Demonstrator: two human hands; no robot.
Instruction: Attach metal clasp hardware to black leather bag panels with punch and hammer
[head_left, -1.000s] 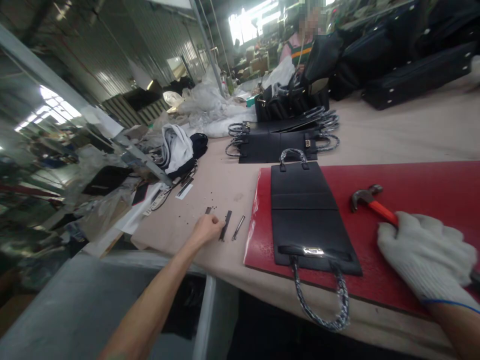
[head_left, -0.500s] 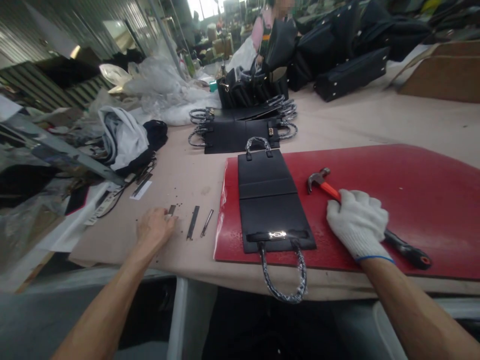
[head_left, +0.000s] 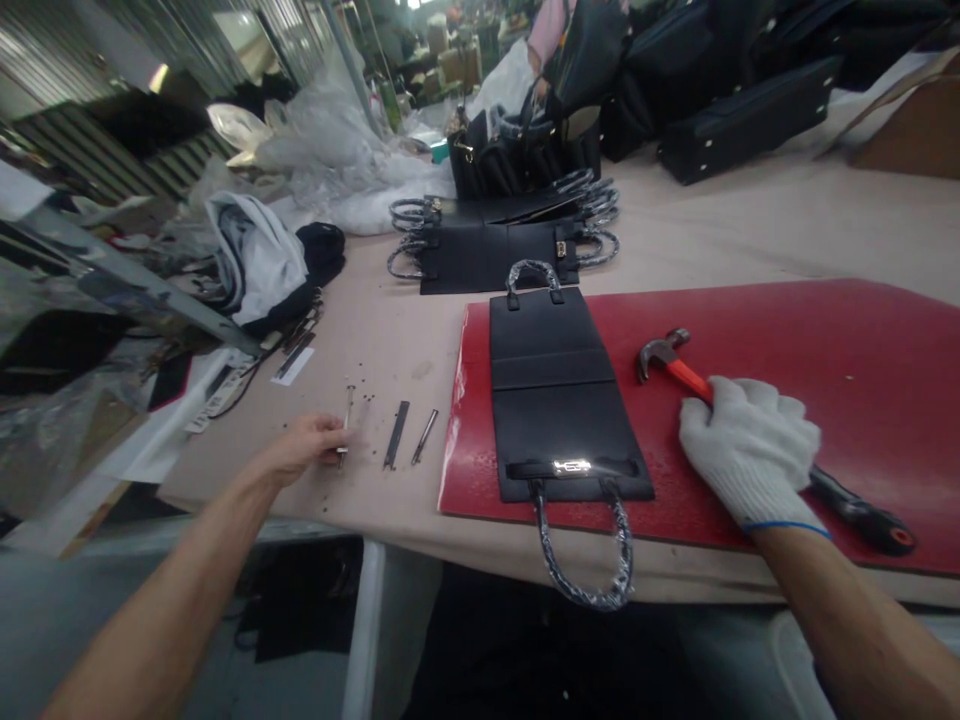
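Note:
My bare left hand (head_left: 311, 442) pinches a slim metal rod-like tool (head_left: 349, 402) over the pale table; its exact kind is hard to make out. To its right lie a flat dark metal strip (head_left: 397, 433) and a small metal rod (head_left: 425, 437). In a white knitted glove, my right hand (head_left: 750, 450) is closed around the handle of a claw hammer (head_left: 686, 377), which rests on a red board (head_left: 847, 360). Between my hands, a black bag panel (head_left: 559, 420) lies flat on the board. It has a shiny metal clasp and two plastic-wrapped handles.
More black bag panels (head_left: 502, 258) with wrapped handles lie behind. Finished-looking black bags (head_left: 742, 125) stand at the back, near a person's pink sleeve (head_left: 546, 35). A metal post (head_left: 161, 285) slants across the left, beside a grey-and-black cloth heap (head_left: 259, 265). Tiny dark bits dot the table.
My left hand has lifted the slim metal tool, which now stands more upright in the fingers. The view has shifted slightly; my right hand stays on the hammer.

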